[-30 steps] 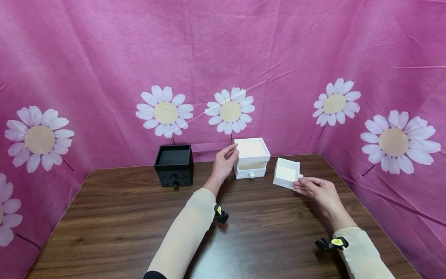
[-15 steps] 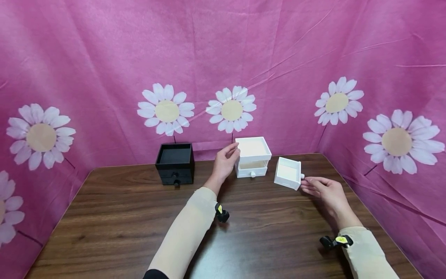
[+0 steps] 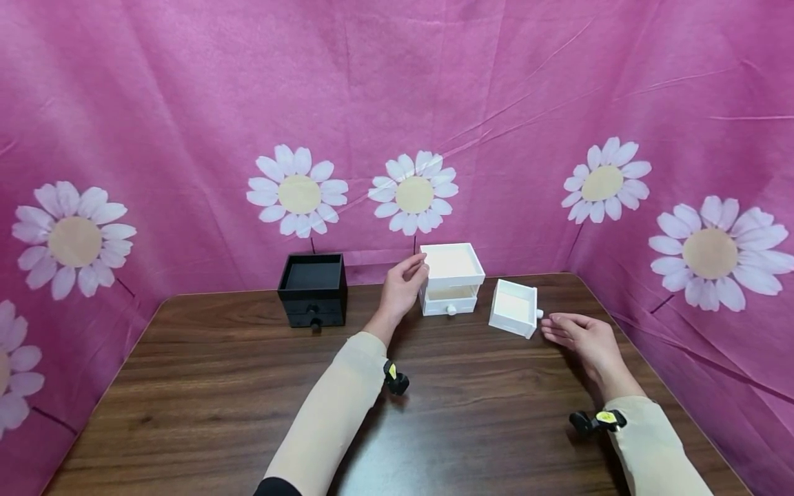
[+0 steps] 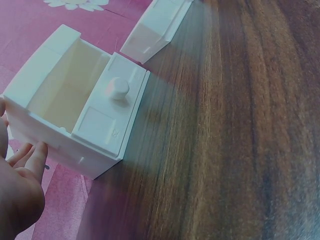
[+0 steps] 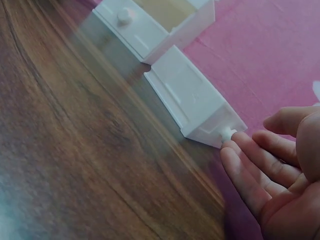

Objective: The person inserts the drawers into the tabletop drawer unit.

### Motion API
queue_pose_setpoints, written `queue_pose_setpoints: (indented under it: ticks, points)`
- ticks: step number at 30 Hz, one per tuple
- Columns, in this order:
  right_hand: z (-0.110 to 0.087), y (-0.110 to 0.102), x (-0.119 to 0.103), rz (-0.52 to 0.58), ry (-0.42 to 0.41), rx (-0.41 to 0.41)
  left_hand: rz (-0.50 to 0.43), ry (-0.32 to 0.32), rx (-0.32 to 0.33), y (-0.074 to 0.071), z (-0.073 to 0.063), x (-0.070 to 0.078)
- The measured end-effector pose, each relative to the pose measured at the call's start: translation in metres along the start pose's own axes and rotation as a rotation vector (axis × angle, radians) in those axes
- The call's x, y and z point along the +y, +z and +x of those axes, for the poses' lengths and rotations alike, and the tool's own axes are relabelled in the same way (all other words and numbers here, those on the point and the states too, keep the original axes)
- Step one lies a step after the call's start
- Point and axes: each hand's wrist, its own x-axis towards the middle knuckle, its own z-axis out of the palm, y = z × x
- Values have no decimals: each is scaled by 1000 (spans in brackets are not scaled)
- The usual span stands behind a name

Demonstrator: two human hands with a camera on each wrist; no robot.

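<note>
A small white drawer box (image 3: 451, 265) stands at the back of the table, with a shallow tray top and a gap in its upper slot. Its lower drawer, with a round knob (image 4: 117, 89), sits in the box. My left hand (image 3: 400, 293) touches the box's left side, fingers against the wall. To the right lies a loose white drawer (image 3: 513, 308), hollow side up, its small knob (image 5: 228, 134) turned to the right. Beside that knob my right hand (image 3: 586, 344) holds nothing, its fingers loosely extended and the fingertips right at the knob.
A black drawer box (image 3: 313, 291) of similar shape stands to the left, its knobs facing front. All rest on a brown wood-grain table (image 3: 459, 420). Behind and around it hangs a pink cloth (image 3: 397, 83) printed with large white daisies.
The right hand has let go of the loose white drawer and drawn back a little to the right, uncovering the knob. The left hand has stayed at the white box's side.
</note>
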Motion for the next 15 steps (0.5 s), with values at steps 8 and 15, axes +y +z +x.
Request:
queue_pose_setpoints:
  ticks: [8, 15]
  points:
    - [7, -2, 2, -39, 28, 22, 16, 16, 6, 1, -1, 1]
    - [14, -1, 4, -135, 77, 28, -1, 12, 0, 0, -1, 0]
